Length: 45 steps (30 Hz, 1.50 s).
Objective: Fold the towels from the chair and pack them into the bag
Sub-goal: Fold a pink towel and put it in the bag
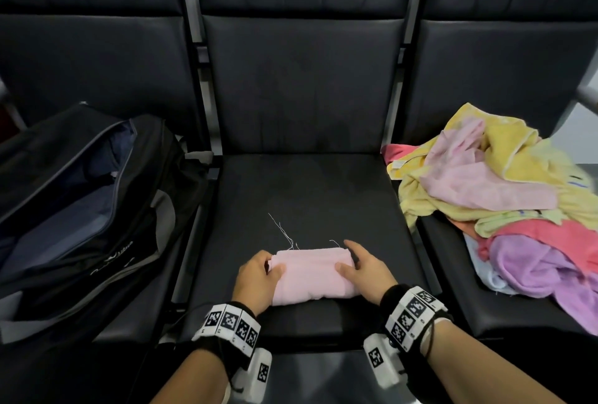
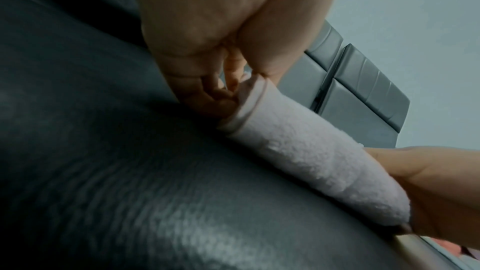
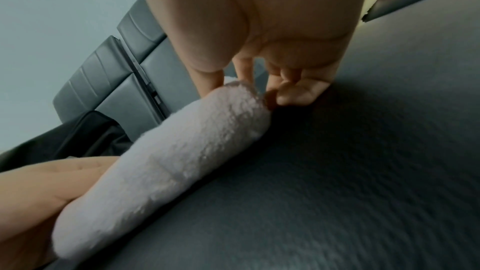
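Note:
A folded pink towel (image 1: 312, 274) lies on the middle chair seat (image 1: 307, 190), near its front edge. My left hand (image 1: 260, 272) grips the towel's left end, thumb on top and fingers curled round the edge. My right hand (image 1: 354, 263) grips the right end the same way. In the left wrist view the left fingers (image 2: 221, 100) curl against the towel (image 2: 311, 159) at the seat. From the right wrist the right fingers (image 3: 293, 93) tuck in at the towel's (image 3: 182, 157) end. The black bag (image 1: 81, 203) lies unzipped on the left seat.
A loose pile of yellow, pink, red and purple towels (image 1: 504, 190) covers the right seat. Thin white threads (image 1: 284, 232) trail from the pink towel's far edge. Black seat backs rise behind, with metal frame bars (image 1: 202, 80) between the seats.

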Each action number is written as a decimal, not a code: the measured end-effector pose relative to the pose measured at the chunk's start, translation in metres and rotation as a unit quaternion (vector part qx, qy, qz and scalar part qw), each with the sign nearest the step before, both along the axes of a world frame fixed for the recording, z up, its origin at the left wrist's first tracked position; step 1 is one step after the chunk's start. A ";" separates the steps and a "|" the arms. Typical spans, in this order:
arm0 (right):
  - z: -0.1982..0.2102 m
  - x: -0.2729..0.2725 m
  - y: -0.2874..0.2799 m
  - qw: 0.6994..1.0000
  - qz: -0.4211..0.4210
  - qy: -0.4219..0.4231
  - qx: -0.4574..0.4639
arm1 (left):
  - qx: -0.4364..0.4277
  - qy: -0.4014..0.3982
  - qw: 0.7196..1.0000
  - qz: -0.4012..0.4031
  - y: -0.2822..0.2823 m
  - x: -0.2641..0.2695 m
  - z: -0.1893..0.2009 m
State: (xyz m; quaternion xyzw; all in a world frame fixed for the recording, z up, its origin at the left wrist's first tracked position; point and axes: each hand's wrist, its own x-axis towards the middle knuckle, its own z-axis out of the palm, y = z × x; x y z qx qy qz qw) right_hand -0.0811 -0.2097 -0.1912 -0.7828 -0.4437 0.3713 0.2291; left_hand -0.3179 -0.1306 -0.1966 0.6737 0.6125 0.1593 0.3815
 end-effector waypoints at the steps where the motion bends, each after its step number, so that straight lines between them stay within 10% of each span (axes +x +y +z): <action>1: 0.001 0.001 0.003 1.000 0.019 -0.007 -0.011 | -0.003 0.001 1.000 -0.002 0.001 0.000 0.000; 13: 0.039 -0.011 -0.013 0.997 0.057 0.021 0.054 | -0.035 0.006 0.999 -0.008 -0.013 -0.008 0.024; 23: 0.176 -0.059 -0.004 0.935 0.291 -0.096 0.181 | 0.024 -0.178 0.955 -0.236 -0.036 -0.003 0.108; 45: 0.189 -0.257 0.174 0.939 0.247 0.219 0.096 | -0.042 -0.447 0.885 0.124 0.076 -0.204 0.179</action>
